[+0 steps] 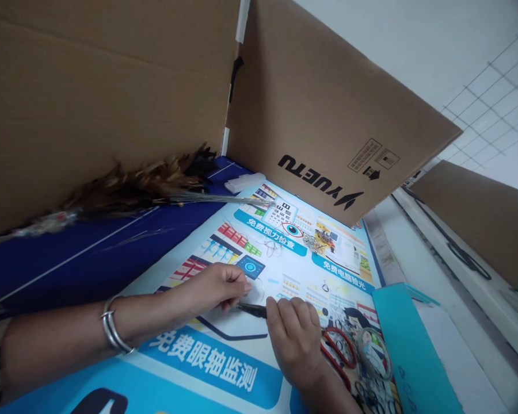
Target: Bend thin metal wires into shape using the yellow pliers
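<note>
My left hand point(218, 287) is pinched closed on a thin wire ring point(259, 290) that curves out past its fingertips. My right hand point(296, 339) is closed on dark pliers point(252, 309), whose tip points left to the ring. Both hands rest on a printed blue-and-white poster point(224, 362) that covers the table. A silver bangle point(112, 330) sits on my left wrist.
Red-handled scissors point(341, 348) and a tape roll point(373, 351) lie right of my right hand. Small wire pieces point(313, 244) lie farther back. A feather duster point(125, 190) lies at the left by cardboard walls point(323, 98). A teal box point(410, 345) is at the right.
</note>
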A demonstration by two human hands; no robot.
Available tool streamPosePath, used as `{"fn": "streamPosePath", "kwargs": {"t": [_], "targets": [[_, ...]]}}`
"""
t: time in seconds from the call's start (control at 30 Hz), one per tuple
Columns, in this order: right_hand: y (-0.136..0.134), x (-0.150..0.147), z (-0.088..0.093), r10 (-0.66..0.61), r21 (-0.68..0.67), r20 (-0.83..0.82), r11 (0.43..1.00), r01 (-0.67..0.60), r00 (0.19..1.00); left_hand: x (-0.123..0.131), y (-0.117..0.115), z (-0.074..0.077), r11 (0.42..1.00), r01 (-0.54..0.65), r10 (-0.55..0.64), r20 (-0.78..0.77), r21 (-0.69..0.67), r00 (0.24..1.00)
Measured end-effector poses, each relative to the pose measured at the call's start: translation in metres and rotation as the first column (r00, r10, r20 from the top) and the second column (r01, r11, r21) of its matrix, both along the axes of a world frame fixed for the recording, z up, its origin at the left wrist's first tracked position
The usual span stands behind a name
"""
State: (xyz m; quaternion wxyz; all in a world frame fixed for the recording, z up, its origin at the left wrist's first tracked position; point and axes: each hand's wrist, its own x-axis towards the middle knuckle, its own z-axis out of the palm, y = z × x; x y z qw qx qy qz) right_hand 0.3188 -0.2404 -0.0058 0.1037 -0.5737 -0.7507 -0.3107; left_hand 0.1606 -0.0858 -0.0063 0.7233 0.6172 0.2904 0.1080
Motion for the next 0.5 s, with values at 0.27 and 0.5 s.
{"fn": "streamPosePath", "kwargs": {"t": [0.27,0.5], "targets": [[-0.0011,-0.001,0.0032,0.013,0.003,0.019,1.0,-0.013,1.0,0.0004,0.0001,-0.0024,1.0,0.016,-0.016,-0.019,-0.005,1.0],[-0.0019,-0.0023,0.0041,0.022,-0.007,0.031,1.0,-0.021,0.999,-0.0005,-0.0008,0.0023,0.999,0.02,-0.021,-0.044,-0.032,0.999]]}}
